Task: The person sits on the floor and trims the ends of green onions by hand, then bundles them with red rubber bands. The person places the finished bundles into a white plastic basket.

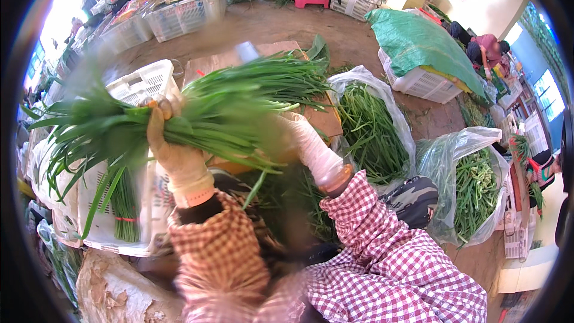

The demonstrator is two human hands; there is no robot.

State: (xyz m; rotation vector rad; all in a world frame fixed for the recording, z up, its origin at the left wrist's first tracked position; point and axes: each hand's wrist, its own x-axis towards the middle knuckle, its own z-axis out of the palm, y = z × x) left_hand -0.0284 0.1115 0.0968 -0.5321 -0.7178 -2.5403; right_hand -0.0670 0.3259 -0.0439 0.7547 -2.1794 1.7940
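Observation:
My left hand, in a pale glove, grips a thick bunch of long flat green leaves, likely garlic chives. The leaf tips fan out to the left over a white plastic crate. My right hand, also covered in pale cloth, is by the bunch's right end. Blur and a smudge on the view hide its fingers, so their grip cannot be made out. Behind the bunch, more loose chives lie on a brown board. In the crate stands a bundle tied with a red band.
Two clear plastic bags, one of green leaves and one of cut trimmings, stand to the right. Beyond them is a white crate under a green woven sheet. A paper-like sack lies at lower left. Other people sit farther off.

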